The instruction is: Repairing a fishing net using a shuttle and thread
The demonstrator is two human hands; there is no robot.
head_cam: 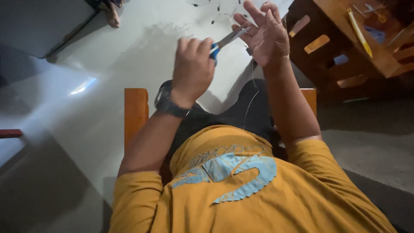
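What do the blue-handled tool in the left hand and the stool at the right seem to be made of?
Pliers in the left hand: the jaws look like bare metal, grey with a dull shine; the blue grip seems plastic or rubber. Stool: apparently wood, brown and varnished, with a faint sheen. The right hand holds a thin wire, material unclear.

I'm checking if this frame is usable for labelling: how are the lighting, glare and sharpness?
Head view: dim overall, with a bright glare patch on the pale floor; the wooden table sits in deep shadow; the left hand, scissors and right hand look slightly soft; wide-angle bending at the edges.
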